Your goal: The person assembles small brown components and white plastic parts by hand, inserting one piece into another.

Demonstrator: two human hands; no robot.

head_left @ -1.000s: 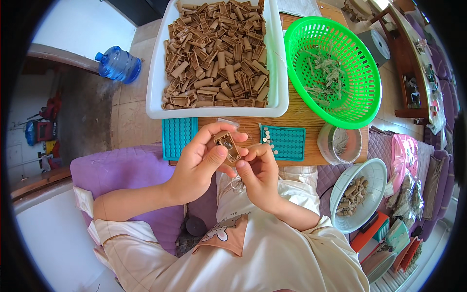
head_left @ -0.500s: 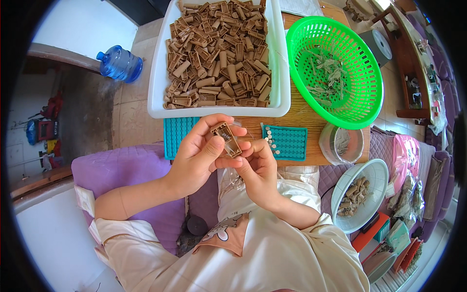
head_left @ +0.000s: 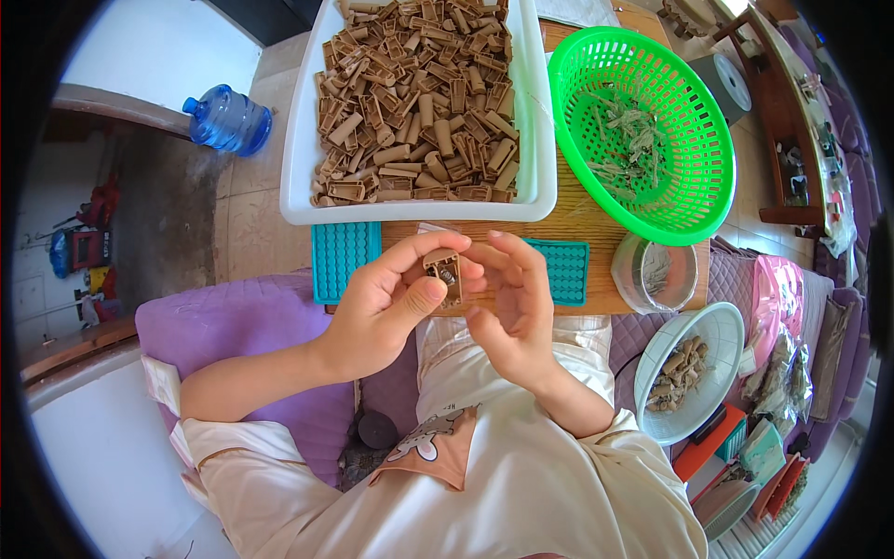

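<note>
My left hand (head_left: 386, 289) pinches a small brown plastic casing (head_left: 453, 296) between thumb and fingers. The casing is a hollow half-shell with its cavity facing up, and small dark metal-looking parts sit inside it. Just to its right is my right hand (head_left: 521, 307), thumb and fingers spread apart with nothing seen between them. Beyond my hands, a white tub (head_left: 542, 186) is heaped with many similar brown casings (head_left: 419, 102). Two teal ridged trays lie on the table, one teal tray (head_left: 345, 261) on the left and a smaller teal tray (head_left: 565, 270) partly behind my right hand.
A green slotted basket (head_left: 694, 219) with greyish strips stands at the right of the wooden table (head_left: 596, 244), beside a clear round container (head_left: 684, 279). A pale basin (head_left: 736, 326) with brown pieces sits lower right. A blue water jug (head_left: 233, 121) lies at the far left.
My right hand has let go of the casing and its fingers have spread. The casing has turned more upright in my left hand.
</note>
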